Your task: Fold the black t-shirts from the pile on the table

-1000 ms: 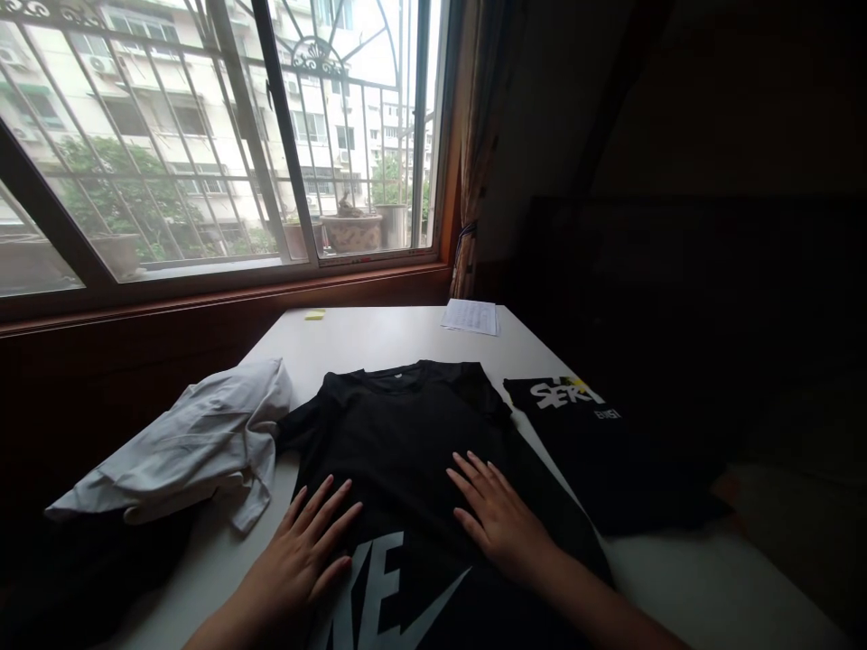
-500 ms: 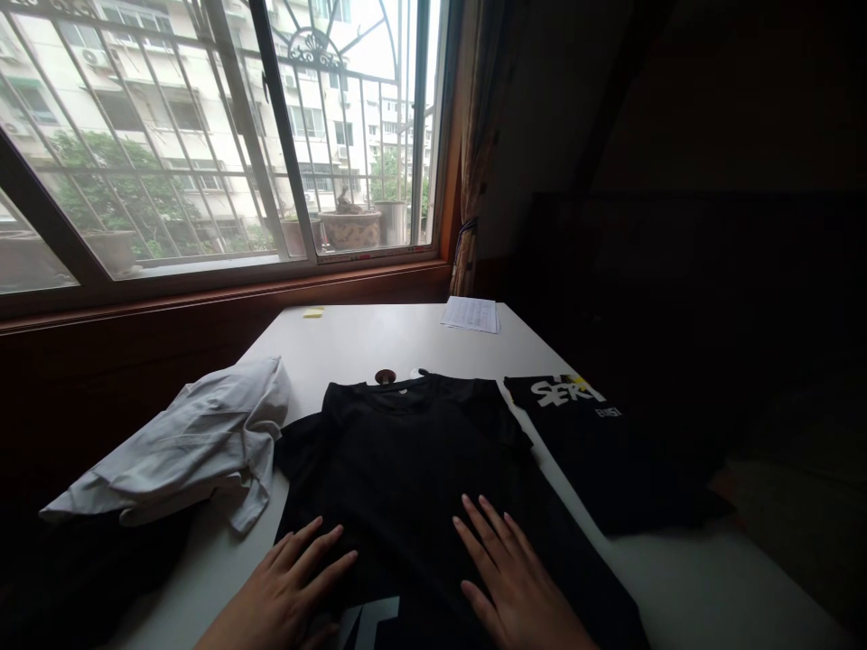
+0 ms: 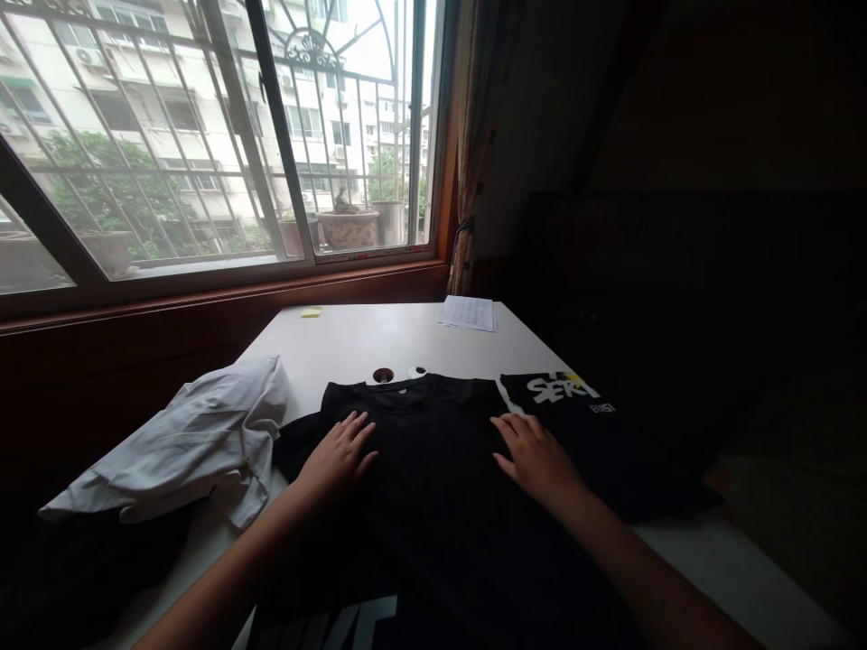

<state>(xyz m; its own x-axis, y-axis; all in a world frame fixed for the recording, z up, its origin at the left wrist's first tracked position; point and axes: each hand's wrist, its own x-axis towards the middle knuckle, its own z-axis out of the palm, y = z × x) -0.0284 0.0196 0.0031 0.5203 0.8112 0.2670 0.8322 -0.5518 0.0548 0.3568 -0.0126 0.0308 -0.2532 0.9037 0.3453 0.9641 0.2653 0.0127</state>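
Observation:
A black T-shirt (image 3: 420,506) lies spread on the white table, its neckline at the far end and pale lettering near me. My left hand (image 3: 340,449) rests on the shirt's upper left part, close to the shoulder, fingers stretched out. On the upper right part, by the sleeve, lies my right hand (image 3: 535,451) with its fingers extended and slightly apart. Neither hand grips the cloth. Part of the right sleeve is hidden under the right hand and forearm.
A crumpled white garment (image 3: 182,442) is heaped at the left, over dark cloth. Another black garment with "SERY" print (image 3: 562,390) lies at the right. Papers (image 3: 467,313), a yellow note (image 3: 311,312) and a round hole (image 3: 383,375) show on the white table (image 3: 372,338). A window stands behind.
Both my hands have slid forward along the black T-shirt, from its middle up to the shoulder area. More of the pale lettering now shows near me. The shirt stays flat.

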